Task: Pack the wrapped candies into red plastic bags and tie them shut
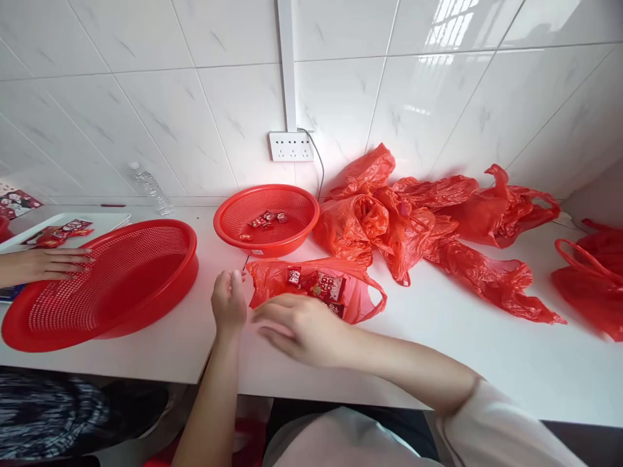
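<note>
A red plastic bag [265,275] lies in front of me on the white table, its mouth spread and one handle loop out to the right. Inside it are red packets with white and gold print [327,285] and a small wrapped piece [293,275]. My left hand [228,303] is closed beside the bag's left edge, fingers curled; what they hold, if anything, is hidden. Just in front of the bag, my right hand [304,329] reaches leftward, slightly blurred, its thumb apart from the bent fingers, and nothing shows in it.
Behind the bag stands a red basket [228,217] with several small wrapped pieces. Crumpled red bags [413,214] line the right side. At left, another person's hand [53,264] touches a large tilted red basket [160,285]. Beyond are a white tray [109,224] and a clear bottle [152,188].
</note>
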Action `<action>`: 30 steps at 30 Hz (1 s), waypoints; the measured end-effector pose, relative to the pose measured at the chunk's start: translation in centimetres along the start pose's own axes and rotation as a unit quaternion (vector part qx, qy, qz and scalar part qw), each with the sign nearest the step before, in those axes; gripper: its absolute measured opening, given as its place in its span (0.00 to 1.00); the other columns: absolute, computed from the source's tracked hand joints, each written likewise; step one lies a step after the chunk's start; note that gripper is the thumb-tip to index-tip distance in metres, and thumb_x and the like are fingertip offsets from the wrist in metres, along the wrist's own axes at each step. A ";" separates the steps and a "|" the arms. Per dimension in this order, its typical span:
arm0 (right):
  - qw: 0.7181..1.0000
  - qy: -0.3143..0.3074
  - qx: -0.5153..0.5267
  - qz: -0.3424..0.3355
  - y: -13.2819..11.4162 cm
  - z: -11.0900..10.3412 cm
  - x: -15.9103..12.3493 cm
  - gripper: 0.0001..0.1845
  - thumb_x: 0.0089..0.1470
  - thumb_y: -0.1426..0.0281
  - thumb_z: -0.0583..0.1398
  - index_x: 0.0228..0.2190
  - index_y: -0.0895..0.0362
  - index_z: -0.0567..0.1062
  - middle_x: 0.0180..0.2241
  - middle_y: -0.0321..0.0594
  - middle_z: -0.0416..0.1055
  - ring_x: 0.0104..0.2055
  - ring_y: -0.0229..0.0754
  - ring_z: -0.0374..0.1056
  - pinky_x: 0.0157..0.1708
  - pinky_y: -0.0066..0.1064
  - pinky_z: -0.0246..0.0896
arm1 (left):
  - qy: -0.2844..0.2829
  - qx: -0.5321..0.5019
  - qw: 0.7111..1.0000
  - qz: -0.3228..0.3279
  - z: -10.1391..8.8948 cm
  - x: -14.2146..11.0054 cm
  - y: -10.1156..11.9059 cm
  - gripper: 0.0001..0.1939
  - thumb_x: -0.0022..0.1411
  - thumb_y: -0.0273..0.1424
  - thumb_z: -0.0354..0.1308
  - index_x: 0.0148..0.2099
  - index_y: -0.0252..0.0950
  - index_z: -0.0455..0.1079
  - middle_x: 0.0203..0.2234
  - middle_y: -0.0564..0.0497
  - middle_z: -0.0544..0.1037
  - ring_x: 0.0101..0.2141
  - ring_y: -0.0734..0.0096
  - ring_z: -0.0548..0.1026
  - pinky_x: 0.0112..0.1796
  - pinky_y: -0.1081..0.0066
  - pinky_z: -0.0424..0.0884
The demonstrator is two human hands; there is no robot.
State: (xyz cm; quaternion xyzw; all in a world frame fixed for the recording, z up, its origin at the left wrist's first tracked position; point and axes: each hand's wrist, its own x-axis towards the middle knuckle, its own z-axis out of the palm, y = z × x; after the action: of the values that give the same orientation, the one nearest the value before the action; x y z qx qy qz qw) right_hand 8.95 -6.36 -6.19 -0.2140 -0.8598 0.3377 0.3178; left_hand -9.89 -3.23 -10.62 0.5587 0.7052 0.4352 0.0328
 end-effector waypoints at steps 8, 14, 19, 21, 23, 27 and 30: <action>0.860 0.070 -0.255 0.437 5.3 -9.1 -12.7 0.19 0.58 0.57 0.57 0.44 0.57 0.76 0.48 0.53 0.75 0.47 0.58 0.73 0.42 0.49 0.69 | -0.012 0.143 0.989 0.038 -1.7 -3.6 2.3 0.09 0.63 0.38 0.56 0.41 0.39 0.71 0.45 0.45 0.77 0.45 0.56 0.75 0.38 0.63 0.70; 0.937 0.213 -0.010 0.277 1.8 -14.2 -11.4 0.14 0.59 0.58 0.60 0.30 0.55 0.74 0.23 0.36 0.71 0.21 0.36 0.65 0.21 0.28 0.61 | -0.027 -0.319 0.947 -0.030 -3.0 0.3 6.1 0.13 0.58 0.38 0.64 0.44 0.39 0.76 0.48 0.47 0.78 0.50 0.61 0.75 0.52 0.62 0.70; 0.881 0.460 0.080 0.076 0.4 -17.2 -5.8 0.13 0.55 0.59 0.65 0.36 0.54 0.73 0.32 0.38 0.76 0.30 0.38 0.73 0.28 0.29 0.71 | -0.071 -0.507 0.858 0.046 -3.5 5.9 11.1 0.12 0.59 0.38 0.64 0.45 0.41 0.76 0.49 0.48 0.78 0.54 0.59 0.73 0.55 0.61 0.69; 0.888 0.447 0.094 0.051 0.5 -17.3 -3.8 0.12 0.56 0.59 0.65 0.36 0.54 0.73 0.34 0.39 0.77 0.35 0.39 0.75 0.32 0.30 0.73 | -0.143 -0.524 0.838 0.052 -2.8 7.3 12.7 0.18 0.58 0.39 0.64 0.51 0.43 0.74 0.46 0.48 0.78 0.51 0.57 0.76 0.51 0.60 0.72; 0.900 0.422 0.102 0.039 0.6 -16.8 -2.4 0.12 0.57 0.59 0.64 0.37 0.54 0.74 0.35 0.39 0.77 0.37 0.40 0.75 0.31 0.29 0.73 | -0.232 -0.517 0.823 0.044 -1.5 7.6 13.9 0.26 0.57 0.39 0.66 0.57 0.45 0.69 0.40 0.49 0.79 0.43 0.60 0.79 0.47 0.59 0.74; 0.931 0.354 0.081 -0.024 0.3 -14.7 -1.0 0.08 0.59 0.62 0.63 0.37 0.54 0.77 0.36 0.38 0.77 0.39 0.40 0.74 0.36 0.31 0.73 | -0.419 -0.458 0.781 0.063 1.3 5.6 15.8 0.30 0.55 0.35 0.68 0.60 0.45 0.67 0.29 0.54 0.73 0.29 0.71 0.75 0.36 0.68 0.73; 0.955 0.289 0.021 -0.060 0.6 -13.4 -1.1 0.08 0.61 0.65 0.60 0.38 0.52 0.79 0.40 0.40 0.76 0.44 0.41 0.72 0.45 0.36 0.71 | -0.442 -0.435 0.779 0.094 3.0 3.7 16.4 0.15 0.57 0.36 0.67 0.47 0.40 0.73 0.24 0.56 0.67 0.24 0.78 0.67 0.26 0.76 0.65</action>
State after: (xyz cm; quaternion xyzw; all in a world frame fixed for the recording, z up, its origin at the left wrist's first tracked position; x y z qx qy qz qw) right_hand 19.10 -0.63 0.62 -0.2443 -0.7350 0.2595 0.5769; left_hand 2.78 1.50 -0.17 0.6793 0.2927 0.4020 0.5397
